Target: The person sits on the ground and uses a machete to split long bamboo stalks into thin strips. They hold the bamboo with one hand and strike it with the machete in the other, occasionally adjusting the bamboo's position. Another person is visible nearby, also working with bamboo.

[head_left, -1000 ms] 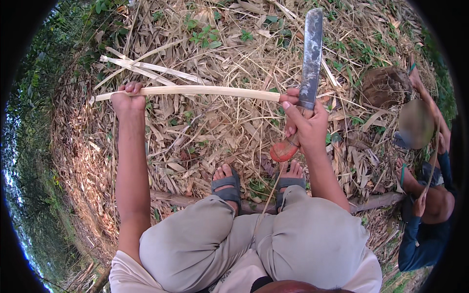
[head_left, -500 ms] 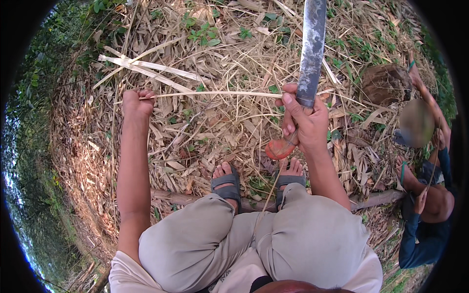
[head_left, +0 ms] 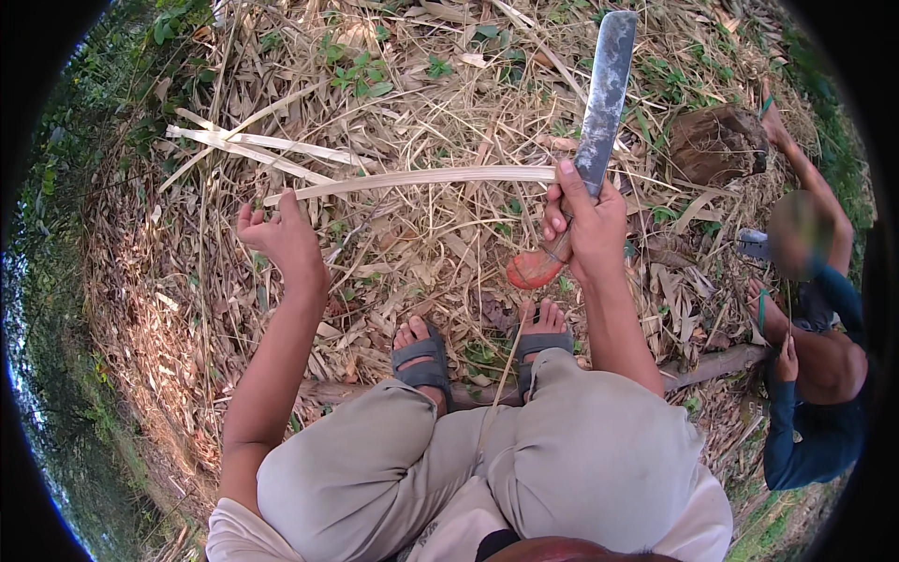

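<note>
A long pale bamboo strip (head_left: 421, 178) stretches between my hands, bowed slightly upward, its flat face showing. My left hand (head_left: 284, 244) pinches it near its left end, the other fingers loosely curled. My right hand (head_left: 592, 229) is closed round a machete (head_left: 607, 94) and holds the strip's right end under the thumb, against the base of the blade. The mottled dark blade points up and away; its orange-red handle end (head_left: 536, 270) sticks out below my fingers.
More pale split strips (head_left: 248, 148) lie crossed at the far left. A cut stump (head_left: 719, 143) stands at the right, where another person (head_left: 824, 403) sits with a blade nearby. A thin pole (head_left: 716, 367) crosses the leaf-littered ground by my sandalled feet (head_left: 421, 361).
The strip has turned from its thin edge to its flat face. My left hand has shifted from a fist to a looser pinch. The machete has tilted, so its whole blade shows.
</note>
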Motion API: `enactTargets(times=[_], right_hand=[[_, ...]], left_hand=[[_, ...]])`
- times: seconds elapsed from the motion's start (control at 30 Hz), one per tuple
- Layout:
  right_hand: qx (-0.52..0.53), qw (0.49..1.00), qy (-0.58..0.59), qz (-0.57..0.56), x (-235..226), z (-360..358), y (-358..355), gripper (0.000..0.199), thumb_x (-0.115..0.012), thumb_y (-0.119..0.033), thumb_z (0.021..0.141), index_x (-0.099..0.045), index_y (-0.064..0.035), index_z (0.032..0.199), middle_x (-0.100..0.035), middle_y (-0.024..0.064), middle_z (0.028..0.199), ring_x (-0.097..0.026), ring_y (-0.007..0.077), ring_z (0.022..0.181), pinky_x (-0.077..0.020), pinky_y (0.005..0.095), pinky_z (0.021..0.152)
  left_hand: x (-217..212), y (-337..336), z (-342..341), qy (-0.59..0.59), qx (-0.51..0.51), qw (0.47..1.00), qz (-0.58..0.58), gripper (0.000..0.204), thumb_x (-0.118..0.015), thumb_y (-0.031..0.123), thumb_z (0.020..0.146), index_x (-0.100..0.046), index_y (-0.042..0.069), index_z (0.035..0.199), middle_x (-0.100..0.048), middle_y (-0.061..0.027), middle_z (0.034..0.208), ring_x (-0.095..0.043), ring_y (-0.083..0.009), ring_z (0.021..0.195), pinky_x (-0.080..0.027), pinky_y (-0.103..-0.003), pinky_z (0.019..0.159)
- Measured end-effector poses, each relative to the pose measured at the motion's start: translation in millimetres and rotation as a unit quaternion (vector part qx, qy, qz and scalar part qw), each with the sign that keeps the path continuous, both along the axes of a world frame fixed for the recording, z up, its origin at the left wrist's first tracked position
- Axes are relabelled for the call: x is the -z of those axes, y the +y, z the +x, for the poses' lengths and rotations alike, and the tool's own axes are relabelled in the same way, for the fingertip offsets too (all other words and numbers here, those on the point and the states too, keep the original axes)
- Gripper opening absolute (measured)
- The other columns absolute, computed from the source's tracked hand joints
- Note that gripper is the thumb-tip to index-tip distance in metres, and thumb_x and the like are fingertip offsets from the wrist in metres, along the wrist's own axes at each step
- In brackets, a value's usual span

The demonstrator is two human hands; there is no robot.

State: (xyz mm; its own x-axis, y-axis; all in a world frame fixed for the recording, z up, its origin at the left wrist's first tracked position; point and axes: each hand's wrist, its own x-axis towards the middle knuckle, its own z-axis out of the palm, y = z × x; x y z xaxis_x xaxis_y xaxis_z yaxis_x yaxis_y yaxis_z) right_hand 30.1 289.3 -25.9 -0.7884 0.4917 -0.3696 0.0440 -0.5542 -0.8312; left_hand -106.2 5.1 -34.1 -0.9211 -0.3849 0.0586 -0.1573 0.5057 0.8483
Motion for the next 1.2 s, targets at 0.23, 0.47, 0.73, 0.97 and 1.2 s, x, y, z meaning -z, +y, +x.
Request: enactTargets(times=[0.23, 0.47, 0.73, 0.97, 1.2], right_hand=[[-0.003, 0.996, -0.036, 0.082, -11, 36, 50, 0.022, -0.063, -0.023, 0.097, -0.058, -0.0014, 0.095, -0.058, 0.0035, 0.072, -0.051, 0.0077, 0.049, -0.0437, 0.0251, 0.042], [0.136, 0.977, -0.038, 0.161, -19, 79, 123, 0.03, -0.058, -0.028, 0.1, -0.06, 0.0014, 0.101, -0.057, 0.003, 0.072, -0.048, 0.0078, 0.048, -0.0397, 0.0233, 0.041], [0.189, 0.911, -0.194, 0.312, -7, 155, 176, 0.029, -0.054, -0.018, 0.1, -0.061, 0.0017, 0.12, -0.057, 0.0004, 0.072, -0.047, 0.0038, 0.05, -0.037, 0.0207, 0.042], [0.218, 0.866, -0.198, 0.403, -3, 162, 180, 0.029, -0.049, -0.013, 0.102, -0.058, 0.0013, 0.125, -0.059, 0.0004, 0.076, -0.051, 0.0038, 0.054, -0.0418, 0.02, 0.047], [0.176, 0.817, -0.216, 0.505, -9, 155, 218, 0.03, -0.047, -0.021, 0.104, -0.059, -0.0002, 0.123, -0.06, 0.0039, 0.079, -0.057, 0.0077, 0.061, -0.0469, 0.0246, 0.052]], left_hand=[[-11, 87, -5, 0.162, 0.631, 0.703, -0.286, 0.051, -0.057, 0.033, 0.098, -0.043, 0.002, 0.136, -0.055, -0.0192, 0.126, -0.053, -0.029, 0.117, -0.042, -0.041, 0.096], [24, 184, 13, -0.14, 0.791, 0.589, -0.085, 0.033, -0.047, 0.037, 0.103, -0.055, 0.005, 0.1, -0.057, -0.017, 0.068, -0.06, -0.0369, 0.067, -0.046, -0.048, 0.064], [1, 343, 20, 0.045, 0.723, 0.676, -0.135, 0.033, -0.037, 0.033, 0.105, -0.048, 0.004, 0.094, -0.059, -0.0213, 0.07, -0.059, -0.043, 0.068, -0.044, -0.053, 0.064], [24, 417, 11, 0.149, 0.674, 0.702, -0.174, 0.023, -0.047, 0.024, 0.099, -0.056, 0.003, 0.096, -0.065, -0.0194, 0.073, -0.065, -0.0391, 0.07, -0.048, -0.052, 0.063], [36, 445, -8, 0.171, 0.683, 0.684, -0.192, 0.015, -0.052, 0.013, 0.09, -0.06, 0.007, 0.102, -0.067, -0.0161, 0.078, -0.067, -0.0353, 0.077, -0.05, -0.048, 0.067]])
